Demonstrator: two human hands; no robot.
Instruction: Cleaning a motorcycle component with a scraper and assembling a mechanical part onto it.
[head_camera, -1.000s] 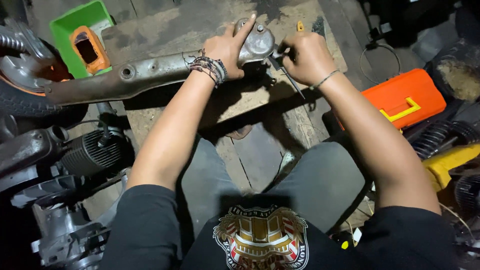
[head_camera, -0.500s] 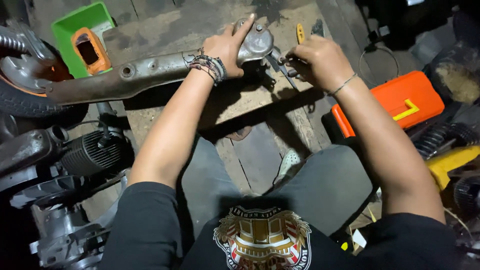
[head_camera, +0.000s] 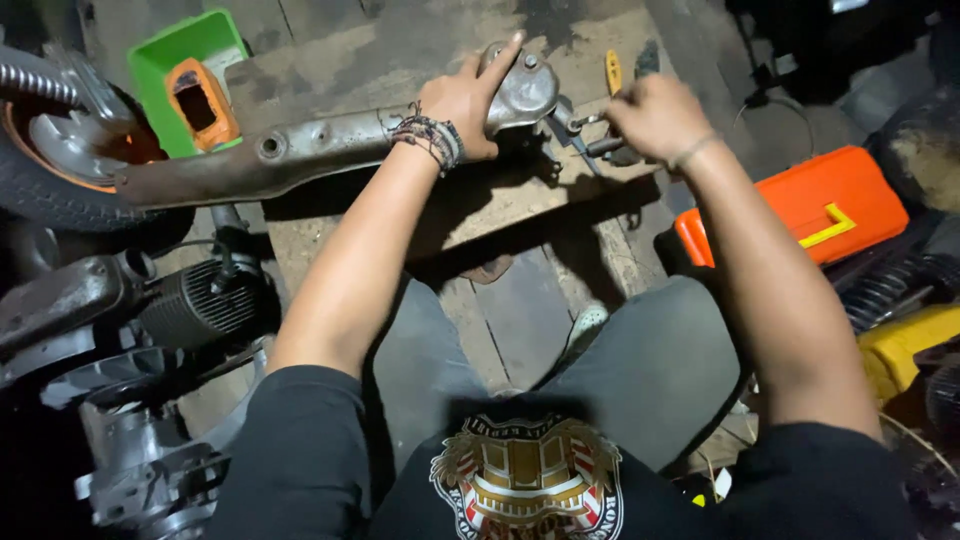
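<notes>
A long, dirty grey metal arm (head_camera: 300, 150) lies across a low wooden bench (head_camera: 480, 215), with a rounded housing (head_camera: 525, 90) at its right end. My left hand (head_camera: 465, 100), with braided bracelets at the wrist, presses flat on the arm beside that housing. My right hand (head_camera: 655, 115) is closed around a dark-handled tool (head_camera: 590, 145) whose tip meets the small fitting at the housing's right side. The tool's working end is partly hidden by my fingers.
A green tray (head_camera: 160, 60) holding an orange part (head_camera: 200, 100) sits at the back left by a wheel (head_camera: 60, 180). An engine (head_camera: 190, 305) and metal castings lie left. An orange toolbox (head_camera: 820, 205) and a yellow case (head_camera: 910, 350) stand right. A yellow-handled tool (head_camera: 613, 70) lies behind.
My right hand has shifted right and slightly back with the tool, away from the housing. My left hand has stayed pressed on the metal arm.
</notes>
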